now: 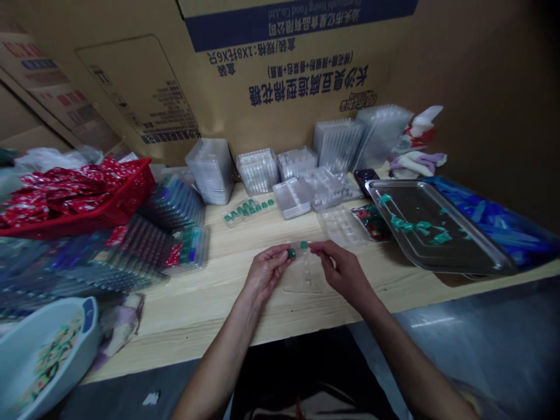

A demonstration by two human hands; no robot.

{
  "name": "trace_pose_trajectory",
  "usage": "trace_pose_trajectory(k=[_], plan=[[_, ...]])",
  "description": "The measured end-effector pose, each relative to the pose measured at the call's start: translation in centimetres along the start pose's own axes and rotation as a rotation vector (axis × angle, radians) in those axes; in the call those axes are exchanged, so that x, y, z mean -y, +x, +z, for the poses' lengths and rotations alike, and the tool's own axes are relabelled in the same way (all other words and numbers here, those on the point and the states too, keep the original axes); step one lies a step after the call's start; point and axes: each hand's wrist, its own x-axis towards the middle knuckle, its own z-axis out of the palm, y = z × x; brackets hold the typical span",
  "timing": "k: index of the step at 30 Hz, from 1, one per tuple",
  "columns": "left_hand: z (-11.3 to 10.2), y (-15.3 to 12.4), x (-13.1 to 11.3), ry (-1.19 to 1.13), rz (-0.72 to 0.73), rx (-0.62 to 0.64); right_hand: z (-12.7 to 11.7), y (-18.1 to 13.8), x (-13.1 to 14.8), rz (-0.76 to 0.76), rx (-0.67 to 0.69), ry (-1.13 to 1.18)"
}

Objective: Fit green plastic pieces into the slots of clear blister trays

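My left hand (265,269) pinches a small dark green block (291,253) between thumb and fingertips. Below it on the table lies a clear plastic compartment tray (297,280). Another green piece (304,245) sits at the far end of that tray. Right beside this piece are the fingertips of my right hand (343,271), closed together; whether anything is between them is too small to tell. Farther back, clear trays filled with green pieces (249,209) lie flat. To the right, a metal tray (441,227) carries scattered soft-looking green scraps (402,224).
Stacks of clear plastic trays (210,172) line the large cardboard box (227,105). At left, a red basket (131,198) of red packets sits above packed trays (131,251). A pale blue basin (83,350) stands front left. Blue packets (494,216) lie beyond the metal tray.
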Motion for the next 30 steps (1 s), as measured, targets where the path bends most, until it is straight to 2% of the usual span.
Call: trace_pose_trajectory(k=[2,5,7,10,14,21,30], plan=[[-0.4,0.6,0.3,0.106,0.066,-0.013,-0.1,-1.2,0.2,0.025,0.097,-0.138],[-0.9,1.9,0.9,0.368,0.214,-0.04,0.6,-3.4,0.9,0.014,0.346,-0.274],[-0.9,2.8,1.4,0.551,0.312,-0.047,1.4,-4.2,1.3,0.028,0.432,-0.318],[-0.4,3.9,2.0,0.738,0.448,-0.013,2.1,-4.5,1.4,0.073,0.452,-0.336],[0.6,5.0,2.2,0.86,0.589,0.075,1.9,-4.1,1.1,0.077,0.46,-0.3],[0.7,6.5,2.1,0.92,0.553,0.266,1.6,-4.1,0.9,0.082,0.454,-0.265],[1.4,7.1,1.9,1.026,0.52,0.486,1.5,-3.6,0.6,0.091,0.485,-0.232]])
